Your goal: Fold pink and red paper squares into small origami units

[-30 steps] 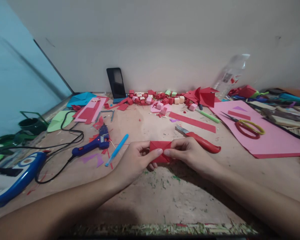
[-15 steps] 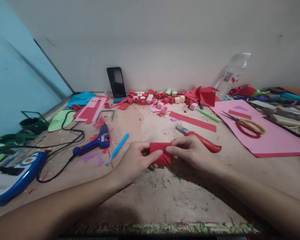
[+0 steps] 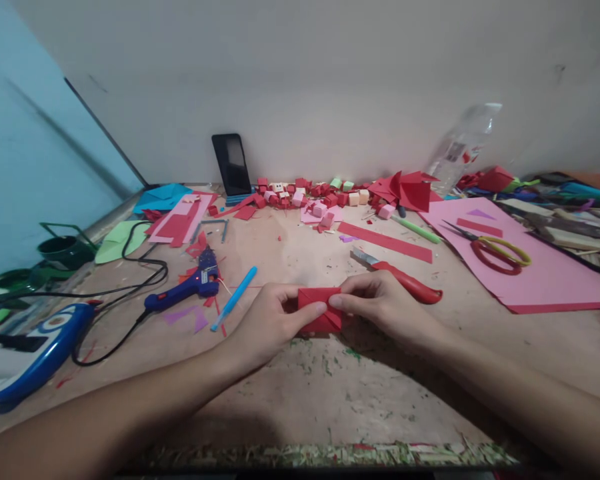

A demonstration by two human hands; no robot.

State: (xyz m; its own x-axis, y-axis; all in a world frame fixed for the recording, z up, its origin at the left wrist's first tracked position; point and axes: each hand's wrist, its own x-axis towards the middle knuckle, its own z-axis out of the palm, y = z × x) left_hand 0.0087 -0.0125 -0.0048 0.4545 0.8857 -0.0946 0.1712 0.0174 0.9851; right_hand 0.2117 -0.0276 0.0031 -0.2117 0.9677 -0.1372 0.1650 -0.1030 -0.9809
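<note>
Head view: the left hand (image 3: 280,310) and the right hand (image 3: 375,297) meet over the near middle of the worktop (image 3: 330,407), both grasping one folded red paper (image 3: 320,295). Each grip is closed on a side of it, the two thumbs pressed on the upper face, their tips close together near its middle; crease lines run across that face. Whether the lower edge touches the surface beneath cannot be told. Just beyond the right hand lies a red-handled knife (image 3: 414,283), blade pointing away to the left. Near the left hand lies a blue pen (image 3: 235,299), with a blue glue gun (image 3: 207,280) farther left. Small paper cubes (image 3: 331,200) crowd the back, between a leaning phone (image 3: 233,163) and a tilted clear bottle (image 3: 463,153). On the right, scissors (image 3: 500,257) rest on a pink sheet (image 3: 555,273).
</note>
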